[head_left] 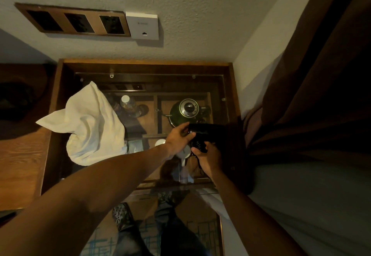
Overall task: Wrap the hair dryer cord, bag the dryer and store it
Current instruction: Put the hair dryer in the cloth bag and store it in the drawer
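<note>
The black hair dryer (202, 130) is held over the right of the glass tabletop (217, 95), left hand (178, 138) fingers curled on its body, right hand (207, 158) fingers closed on the coiled cord (198, 145), which should be wound in snug, even turns.

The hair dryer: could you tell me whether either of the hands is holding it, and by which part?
Both hold it. The left hand grips the black hair dryer at its barrel end; the right hand closes around the handle, over the coiled cord.
</note>
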